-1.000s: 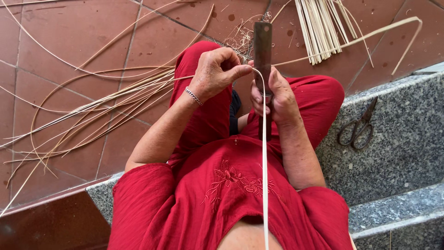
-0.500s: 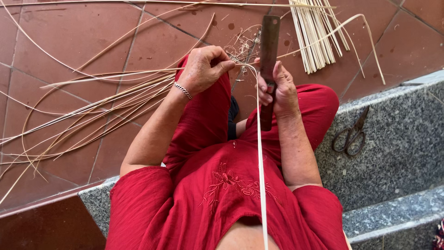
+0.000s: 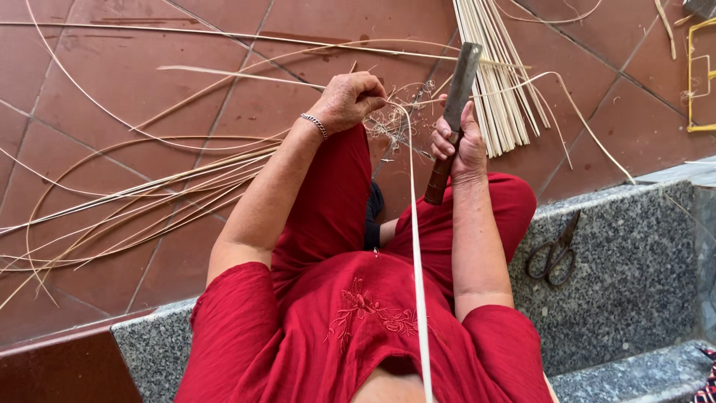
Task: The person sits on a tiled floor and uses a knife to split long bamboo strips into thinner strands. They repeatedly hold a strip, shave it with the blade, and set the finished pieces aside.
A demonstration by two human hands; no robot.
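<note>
My left hand [image 3: 350, 99] is closed around the far end of a long pale cane strip [image 3: 415, 246], which arcs from the fist and runs straight down over my red clothing to the bottom edge. A bracelet sits on that wrist. My right hand [image 3: 461, 142] grips a knife [image 3: 452, 119] with a brown wooden handle and a flat grey blade pointing up and away. The blade stands just right of the strip's bend. Thin curled shavings [image 3: 391, 127] hang between the two hands.
Several long split cane strands [image 3: 134, 201] lie fanned over the red floor tiles at left. A bundle of straight pale sticks [image 3: 496, 82] lies at top centre. Dark scissors [image 3: 552, 254] rest on the grey granite step [image 3: 634, 254] at right. A yellow frame [image 3: 701, 75] is at the far right.
My left hand has drawn the strip farther left and away from the knife. The knife in my right hand has tilted rightward, and the view has shifted.
</note>
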